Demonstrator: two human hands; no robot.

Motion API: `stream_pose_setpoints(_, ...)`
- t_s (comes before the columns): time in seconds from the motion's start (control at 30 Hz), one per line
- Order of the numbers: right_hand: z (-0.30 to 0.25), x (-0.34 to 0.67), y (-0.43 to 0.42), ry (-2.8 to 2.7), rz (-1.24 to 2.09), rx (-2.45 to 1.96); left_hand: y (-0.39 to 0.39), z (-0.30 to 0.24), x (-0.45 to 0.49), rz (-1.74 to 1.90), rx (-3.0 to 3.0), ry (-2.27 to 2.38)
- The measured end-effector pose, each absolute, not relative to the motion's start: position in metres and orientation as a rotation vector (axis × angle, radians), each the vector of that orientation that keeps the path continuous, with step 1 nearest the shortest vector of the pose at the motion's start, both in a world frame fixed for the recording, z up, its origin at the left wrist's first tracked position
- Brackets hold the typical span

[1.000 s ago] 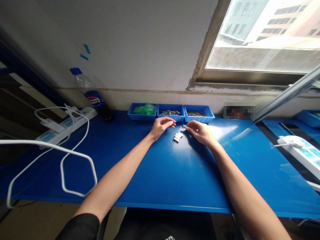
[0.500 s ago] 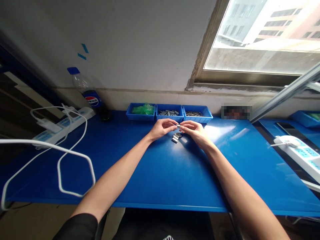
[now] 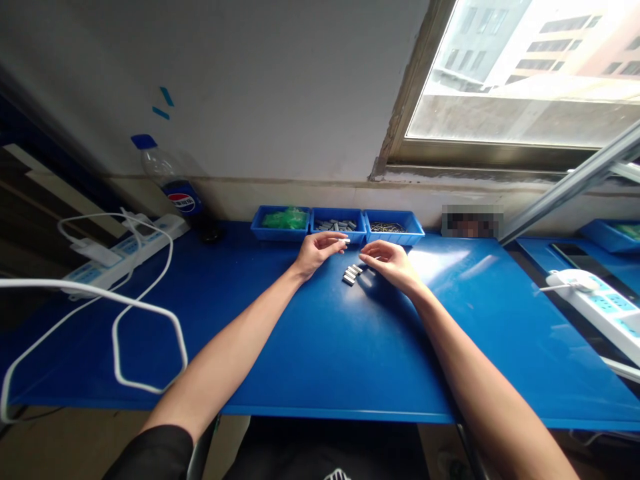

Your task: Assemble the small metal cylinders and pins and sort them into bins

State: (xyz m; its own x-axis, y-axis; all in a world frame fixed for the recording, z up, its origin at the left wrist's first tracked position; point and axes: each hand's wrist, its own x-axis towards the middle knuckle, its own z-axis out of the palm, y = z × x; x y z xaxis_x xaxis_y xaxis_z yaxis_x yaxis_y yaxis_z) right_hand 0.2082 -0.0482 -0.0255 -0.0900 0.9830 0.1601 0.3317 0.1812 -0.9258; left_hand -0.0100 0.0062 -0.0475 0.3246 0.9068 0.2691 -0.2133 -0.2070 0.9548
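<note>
Between the thumb and fingers of my left hand [image 3: 319, 253] is a small light-coloured metal piece [image 3: 345, 241], its end sticking out to the right. My right hand [image 3: 387, 261] hovers just to the right, its thumb and fingers pinched together; whether something small is in them is hidden. On the table below and between the hands lie several short silvery metal pieces [image 3: 352, 274], side by side in a slanting row. Behind my left hand stands a blue bin of grey metal pieces [image 3: 336, 227].
Left of that bin is a blue bin with green plastic [image 3: 285, 218]; right of it, a blue bin of thin pins [image 3: 391, 228]. A cola bottle [image 3: 183, 197], a white power strip [image 3: 125, 257] and a looping white cable [image 3: 150, 308] occupy the left. Another power strip [image 3: 600, 300] is at right.
My hands have moved apart. The left one has drawn left and slightly up with the metal piece, while the right stays near the row.
</note>
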Motion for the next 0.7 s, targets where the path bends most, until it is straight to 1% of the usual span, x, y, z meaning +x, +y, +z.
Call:
stream_pose_setpoints(0.07, -0.028, 0.215, -0.046, -1.722, 0.8, -1.338, 0.008, -0.049, -0.011, 1.249, 1.299, 0.66)
stream_pose_setpoints(0.13, -0.03, 0.221, -0.045, -1.823, 0.73, -1.359, 0.008, -0.047, -0.012, 1.256, 1.214, 0.614)
stream_pose_setpoints(0.27, -0.031, 0.226, -0.045, -1.939, 0.713, -1.354, 0.006, -0.043, -0.013, 1.215, 1.103, 0.561)
stream_pose_setpoints(0.53, -0.027, 0.224, -0.047, -2.007, 0.748, -1.31, 0.004, -0.043, -0.012, 1.14, 1.136, 0.625)
stream_pose_setpoints(0.7, -0.036, 0.225, -0.044, -2.043, 0.63, -1.319, 0.005, -0.042, -0.012, 1.122, 1.122, 0.634)
